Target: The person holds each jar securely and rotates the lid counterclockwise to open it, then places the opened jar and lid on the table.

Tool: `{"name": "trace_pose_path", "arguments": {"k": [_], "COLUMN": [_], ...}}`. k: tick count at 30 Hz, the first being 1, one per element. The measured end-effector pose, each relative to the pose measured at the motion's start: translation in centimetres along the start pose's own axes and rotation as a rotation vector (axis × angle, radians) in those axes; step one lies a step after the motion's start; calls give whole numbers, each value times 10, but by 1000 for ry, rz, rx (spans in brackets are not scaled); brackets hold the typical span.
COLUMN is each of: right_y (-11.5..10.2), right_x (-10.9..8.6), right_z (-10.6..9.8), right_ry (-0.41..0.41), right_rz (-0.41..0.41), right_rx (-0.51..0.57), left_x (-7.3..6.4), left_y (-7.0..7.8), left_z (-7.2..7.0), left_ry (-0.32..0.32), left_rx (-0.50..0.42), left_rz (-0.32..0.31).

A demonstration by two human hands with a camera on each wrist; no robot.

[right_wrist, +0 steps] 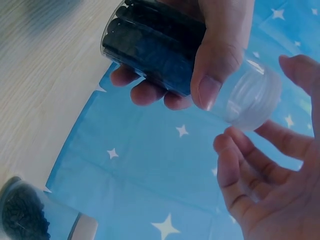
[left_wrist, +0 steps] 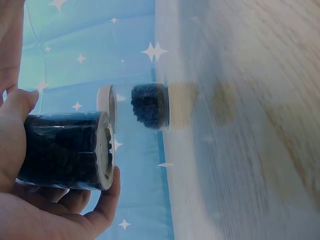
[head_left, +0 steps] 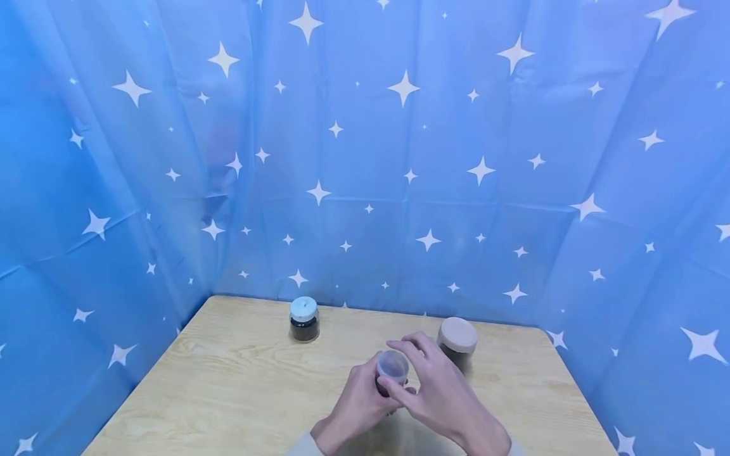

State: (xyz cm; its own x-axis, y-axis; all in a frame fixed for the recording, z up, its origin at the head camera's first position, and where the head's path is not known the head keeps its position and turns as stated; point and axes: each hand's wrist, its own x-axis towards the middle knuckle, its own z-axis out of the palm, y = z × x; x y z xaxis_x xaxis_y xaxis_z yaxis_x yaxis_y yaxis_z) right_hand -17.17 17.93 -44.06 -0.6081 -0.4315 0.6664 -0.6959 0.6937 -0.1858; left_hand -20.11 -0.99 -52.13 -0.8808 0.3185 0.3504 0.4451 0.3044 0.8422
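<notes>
My left hand (head_left: 358, 396) grips a clear jar (left_wrist: 65, 150) filled with dark pieces and holds it up off the table. Thumb and fingers wrap its sides in the right wrist view. A translucent lid (right_wrist: 256, 97) sits on the jar's upper end. Around that lid my right hand (head_left: 441, 389) hovers with spread, slightly bent fingers; whether a fingertip touches the rim I cannot tell. Just behind the right hand stands a second jar with dark contents and a pale pinkish lid (head_left: 458, 334), partly hidden by that hand in the head view.
At the back left of the wooden table (head_left: 239, 380) stands a small jar (head_left: 305, 328) with dark contents and a light blue lid. A blue curtain (head_left: 365, 158) with white stars hangs behind the table and along both sides.
</notes>
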Motion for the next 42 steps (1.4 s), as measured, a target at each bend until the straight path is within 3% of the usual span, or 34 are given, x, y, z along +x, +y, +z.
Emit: {"name": "trace_pose_path", "arguments": {"k": [14, 21, 26, 34, 42], "right_y": [-2, -4, -5, -3, -2], "right_x": [2, 4, 5, 5, 4], "right_z": [5, 9, 12, 11, 7], "right_ry": [-21, 11, 23, 11, -12], "right_rz": [30, 31, 27, 33, 67], "right_rx": [-4, -61, -75, -33, 87], "left_x": [1, 2, 2, 2, 0], "left_y": [-2, -4, -5, -3, -1], "left_z": [-1, 2, 4, 4, 5], "left_ry": [22, 56, 65, 44, 24], "left_rx": [32, 105, 142, 104, 102], "left_rz": [55, 114, 110, 85, 82]}}
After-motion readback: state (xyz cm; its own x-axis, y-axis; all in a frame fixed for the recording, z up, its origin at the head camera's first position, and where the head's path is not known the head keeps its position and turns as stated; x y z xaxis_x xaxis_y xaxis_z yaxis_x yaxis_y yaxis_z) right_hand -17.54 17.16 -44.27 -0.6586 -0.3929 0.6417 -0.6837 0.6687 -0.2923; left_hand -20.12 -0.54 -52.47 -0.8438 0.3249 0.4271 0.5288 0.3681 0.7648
